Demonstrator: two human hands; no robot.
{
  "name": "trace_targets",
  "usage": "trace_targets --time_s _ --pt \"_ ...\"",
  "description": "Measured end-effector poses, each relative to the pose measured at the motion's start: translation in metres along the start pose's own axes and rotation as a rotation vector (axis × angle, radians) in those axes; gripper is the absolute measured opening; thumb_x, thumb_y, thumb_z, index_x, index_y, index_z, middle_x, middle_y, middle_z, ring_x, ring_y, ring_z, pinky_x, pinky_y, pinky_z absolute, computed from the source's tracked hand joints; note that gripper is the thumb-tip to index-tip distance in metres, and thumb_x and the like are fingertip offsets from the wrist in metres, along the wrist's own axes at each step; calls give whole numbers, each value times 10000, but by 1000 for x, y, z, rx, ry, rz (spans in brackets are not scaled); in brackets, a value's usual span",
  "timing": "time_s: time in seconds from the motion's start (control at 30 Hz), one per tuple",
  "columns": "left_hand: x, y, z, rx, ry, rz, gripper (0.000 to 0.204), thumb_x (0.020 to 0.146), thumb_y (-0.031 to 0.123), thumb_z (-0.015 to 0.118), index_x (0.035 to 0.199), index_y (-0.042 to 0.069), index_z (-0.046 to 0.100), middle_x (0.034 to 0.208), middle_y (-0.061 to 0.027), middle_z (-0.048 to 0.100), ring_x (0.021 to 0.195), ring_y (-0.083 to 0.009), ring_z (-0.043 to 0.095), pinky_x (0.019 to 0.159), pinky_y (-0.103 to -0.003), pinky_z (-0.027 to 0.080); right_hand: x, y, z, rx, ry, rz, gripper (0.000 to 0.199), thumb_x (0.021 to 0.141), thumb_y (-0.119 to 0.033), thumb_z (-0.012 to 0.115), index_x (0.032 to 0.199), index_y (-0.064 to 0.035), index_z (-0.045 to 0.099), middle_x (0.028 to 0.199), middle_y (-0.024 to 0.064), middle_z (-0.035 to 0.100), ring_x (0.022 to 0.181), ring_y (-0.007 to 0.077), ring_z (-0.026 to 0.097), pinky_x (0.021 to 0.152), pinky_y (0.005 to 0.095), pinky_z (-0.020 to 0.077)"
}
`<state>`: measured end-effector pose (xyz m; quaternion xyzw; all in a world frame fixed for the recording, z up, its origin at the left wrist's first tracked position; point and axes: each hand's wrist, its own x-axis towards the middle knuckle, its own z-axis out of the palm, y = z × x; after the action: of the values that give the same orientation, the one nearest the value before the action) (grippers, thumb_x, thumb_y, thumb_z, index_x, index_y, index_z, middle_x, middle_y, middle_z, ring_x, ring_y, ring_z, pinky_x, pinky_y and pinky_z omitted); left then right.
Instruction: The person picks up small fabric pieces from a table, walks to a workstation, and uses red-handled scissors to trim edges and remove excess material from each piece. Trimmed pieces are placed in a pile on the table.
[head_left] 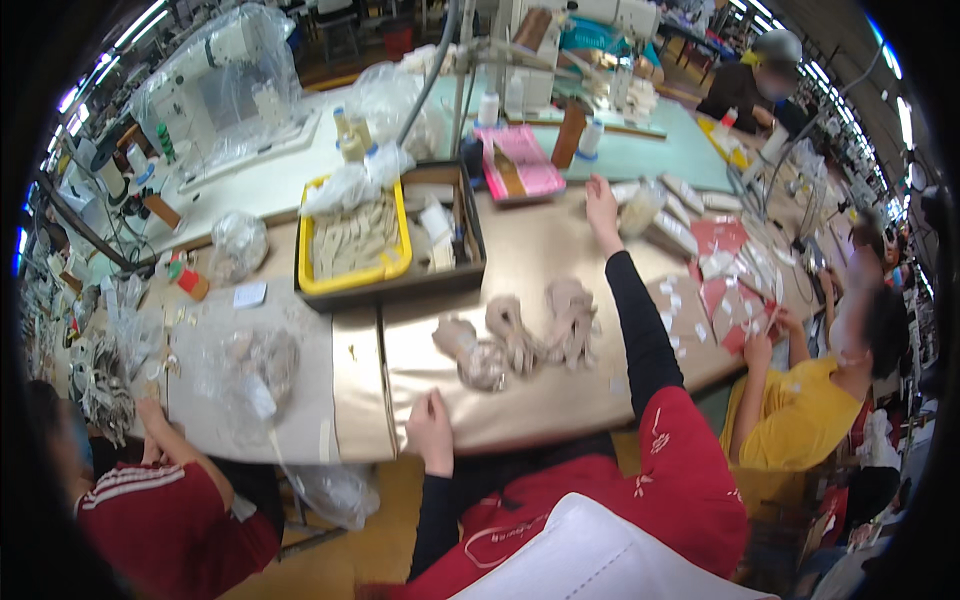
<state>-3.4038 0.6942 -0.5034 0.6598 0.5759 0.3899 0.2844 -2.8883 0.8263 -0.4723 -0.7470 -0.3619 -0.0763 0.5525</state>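
My left hand (430, 430) is at the front edge of the table with its fingers curled in; whatever it may hold is too small to make out. My right arm stretches far across the table. At its end my right hand (602, 210) has its fingers drawn together, beside a clear jar-like container (642, 206) and the pink printed packet (520, 163); anything in its grip does not show. Between my hands lie three bundles of beige strip-like pieces: a left bundle (468, 352), a middle bundle (513, 332) and a right bundle (571, 322).
A black tray (390, 291) holds a yellow basket (407, 220) of beige pieces. A clear plastic bag (255, 375) lies to the left. Beyond stand covered sewing machines (215, 80) and thread cones (488, 110). Co-workers sit close on both sides, one in yellow (805, 410), one in red (180, 515).
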Motion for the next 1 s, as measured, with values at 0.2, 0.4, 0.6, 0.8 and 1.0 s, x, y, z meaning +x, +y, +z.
trace_targets --time_s 0.2,0.4,0.6,0.8,1.0 --pt "3 15 -2 50 9 -107 202 934 140 616 812 -17 650 679 -177 611 584 -321 579 557 -400 444 86 57 51 302 -138 198 330 1009 -152 466 1285 5 557 1028 129 691 875 182 633 814 325 507" --pt "2 27 7 177 101 -126 191 928 121 628 804 -23 648 655 -162 600 563 -293 577 534 -382 437 130 72 81 526 -318 322 389 1046 -203 414 1335 47 491 1182 175 645 1018 211 643 915 282 500" --pt "7 31 18 265 133 -125 192 929 124 627 806 -22 647 656 -162 601 564 -293 577 535 -383 438 134 75 113 1013 -286 526 450 1039 -262 429 1336 76 443 1218 242 622 1104 275 618 986 302 490" --pt "11 33 23 315 130 -128 193 930 127 625 807 -21 647 657 -161 601 565 -293 578 536 -384 438 160 93 122 1055 -559 530 402 1042 -152 415 1374 74 401 1309 229 563 1194 264 572 1032 291 471" --pt "14 34 23 358 114 -119 194 931 130 624 809 -20 647 658 -161 602 565 -294 578 537 -385 439 182 97 140 896 -491 396 440 973 -160 601 1359 10 478 1283 140 584 1164 197 581 1024 273 456"
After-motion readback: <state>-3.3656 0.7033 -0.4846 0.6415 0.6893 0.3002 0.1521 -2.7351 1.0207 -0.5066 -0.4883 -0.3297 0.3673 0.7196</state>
